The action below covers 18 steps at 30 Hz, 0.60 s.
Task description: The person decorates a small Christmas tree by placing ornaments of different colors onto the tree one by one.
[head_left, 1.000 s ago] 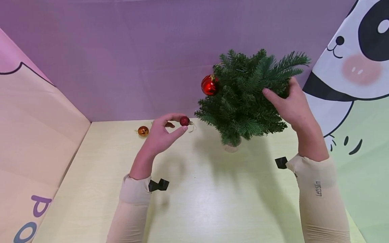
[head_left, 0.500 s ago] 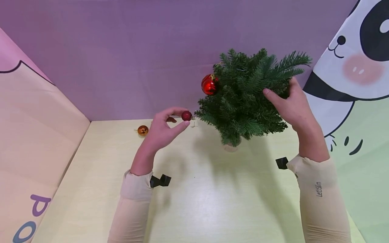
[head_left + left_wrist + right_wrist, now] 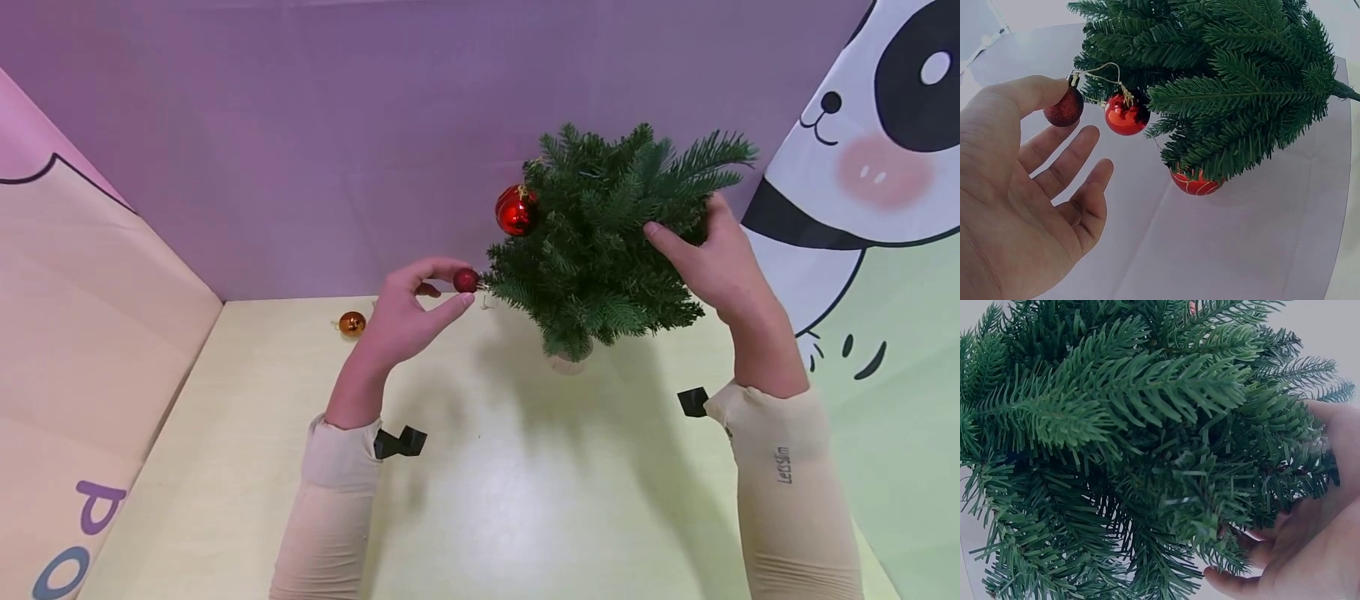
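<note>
My left hand (image 3: 408, 321) pinches a small dark red glittery Christmas ball (image 3: 466, 280) between thumb and forefinger. Its cap and thin gold loop point toward the left side of a small green artificial Christmas tree (image 3: 592, 242), close to a branch tip. In the left wrist view the other fingers are spread below the dark red ball (image 3: 1064, 107). My right hand (image 3: 723, 271) holds the tree's right side, thumb on the near foliage and fingertips partly hidden among the branches. A larger shiny red ball (image 3: 516, 210) hangs at the tree's upper left.
An orange-gold ball (image 3: 352, 324) lies on the pale table (image 3: 480, 500), left of my left hand. Another red ball with gold lines (image 3: 1196, 183) shows under the foliage in the left wrist view. A purple backdrop (image 3: 337, 150) stands behind.
My left hand has moved slightly up and to the right, bringing the small dark red ball up to the left branch tips. The right hand keeps its hold on the tree.
</note>
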Each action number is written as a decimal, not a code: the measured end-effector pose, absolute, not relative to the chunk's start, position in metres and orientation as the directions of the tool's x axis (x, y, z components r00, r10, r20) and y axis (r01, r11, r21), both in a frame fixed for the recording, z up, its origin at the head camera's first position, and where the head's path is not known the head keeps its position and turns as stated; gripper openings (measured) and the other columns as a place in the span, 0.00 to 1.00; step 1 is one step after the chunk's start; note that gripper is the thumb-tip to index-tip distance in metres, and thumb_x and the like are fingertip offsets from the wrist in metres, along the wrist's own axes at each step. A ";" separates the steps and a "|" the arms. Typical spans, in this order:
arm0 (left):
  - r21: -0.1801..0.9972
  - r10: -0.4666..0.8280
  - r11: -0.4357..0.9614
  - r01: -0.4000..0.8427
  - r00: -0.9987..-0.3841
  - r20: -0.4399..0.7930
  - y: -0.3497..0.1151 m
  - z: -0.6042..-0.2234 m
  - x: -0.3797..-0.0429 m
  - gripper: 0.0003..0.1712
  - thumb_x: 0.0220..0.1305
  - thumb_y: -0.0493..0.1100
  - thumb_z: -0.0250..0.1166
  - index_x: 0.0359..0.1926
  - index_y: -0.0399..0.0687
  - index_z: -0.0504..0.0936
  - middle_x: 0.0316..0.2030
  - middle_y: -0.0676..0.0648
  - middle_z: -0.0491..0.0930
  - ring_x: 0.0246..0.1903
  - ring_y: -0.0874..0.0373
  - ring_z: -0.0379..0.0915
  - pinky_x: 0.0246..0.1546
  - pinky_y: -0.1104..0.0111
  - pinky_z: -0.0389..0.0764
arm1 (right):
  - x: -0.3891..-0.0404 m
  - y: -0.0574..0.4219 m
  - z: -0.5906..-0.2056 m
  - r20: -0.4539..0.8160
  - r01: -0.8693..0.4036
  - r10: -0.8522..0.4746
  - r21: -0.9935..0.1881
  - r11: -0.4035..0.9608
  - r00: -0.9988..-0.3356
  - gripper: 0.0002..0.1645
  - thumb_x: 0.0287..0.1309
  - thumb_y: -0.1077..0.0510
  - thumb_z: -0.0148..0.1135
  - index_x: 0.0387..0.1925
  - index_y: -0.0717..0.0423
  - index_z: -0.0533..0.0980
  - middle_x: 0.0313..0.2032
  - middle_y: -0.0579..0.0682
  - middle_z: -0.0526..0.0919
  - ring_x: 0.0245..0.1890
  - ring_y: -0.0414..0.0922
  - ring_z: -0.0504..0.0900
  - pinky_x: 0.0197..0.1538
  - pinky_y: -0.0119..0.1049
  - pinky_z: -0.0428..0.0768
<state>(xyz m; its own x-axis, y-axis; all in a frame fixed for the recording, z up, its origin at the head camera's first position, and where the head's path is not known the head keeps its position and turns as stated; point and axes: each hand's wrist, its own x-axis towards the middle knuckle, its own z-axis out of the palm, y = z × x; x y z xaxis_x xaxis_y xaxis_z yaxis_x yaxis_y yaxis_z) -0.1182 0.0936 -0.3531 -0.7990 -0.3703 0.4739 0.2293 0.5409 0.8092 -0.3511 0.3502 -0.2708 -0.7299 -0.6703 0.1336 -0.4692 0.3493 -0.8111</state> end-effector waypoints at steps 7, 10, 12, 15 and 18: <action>0.776 -0.323 0.578 0.253 -0.802 0.502 0.095 -0.344 -0.122 0.17 0.61 0.40 0.69 0.51 0.48 0.83 0.42 0.52 0.81 0.45 0.60 0.74 0.46 0.59 0.73 | -0.351 0.351 -0.274 0.150 -0.475 -0.670 -0.815 0.333 -0.727 0.48 0.63 0.39 0.58 0.75 0.48 0.46 0.73 0.52 0.52 0.73 0.48 0.48 0.69 0.55 0.53; 0.758 -0.293 0.594 0.269 -0.805 0.515 0.095 -0.341 -0.125 0.17 0.61 0.40 0.69 0.51 0.48 0.83 0.43 0.52 0.82 0.45 0.60 0.73 0.46 0.59 0.73 | -0.352 0.352 -0.276 0.147 -0.476 -0.672 -0.813 0.336 -0.726 0.48 0.64 0.40 0.58 0.75 0.48 0.46 0.73 0.52 0.51 0.73 0.49 0.47 0.69 0.56 0.52; 0.748 -0.279 0.604 0.275 -0.807 0.521 0.096 -0.339 -0.127 0.17 0.61 0.40 0.69 0.52 0.47 0.82 0.42 0.52 0.81 0.45 0.60 0.73 0.45 0.60 0.72 | -0.352 0.352 -0.277 0.153 -0.482 -0.675 -0.811 0.331 -0.722 0.47 0.64 0.41 0.58 0.75 0.47 0.46 0.73 0.52 0.51 0.73 0.49 0.47 0.68 0.56 0.53; 0.738 -0.266 0.612 0.283 -0.806 0.530 0.095 -0.335 -0.132 0.17 0.61 0.40 0.69 0.52 0.46 0.82 0.42 0.52 0.81 0.45 0.61 0.73 0.45 0.60 0.72 | -0.353 0.352 -0.276 0.163 -0.485 -0.674 -0.813 0.323 -0.721 0.46 0.64 0.42 0.58 0.75 0.47 0.47 0.73 0.52 0.52 0.73 0.48 0.47 0.68 0.55 0.53; 0.736 -0.260 0.612 0.288 -0.806 0.532 0.096 -0.331 -0.135 0.17 0.60 0.40 0.69 0.51 0.46 0.82 0.42 0.52 0.81 0.45 0.61 0.73 0.45 0.60 0.72 | -0.353 0.352 -0.276 0.167 -0.488 -0.671 -0.811 0.324 -0.723 0.46 0.64 0.41 0.58 0.74 0.47 0.48 0.73 0.52 0.52 0.73 0.47 0.48 0.68 0.55 0.53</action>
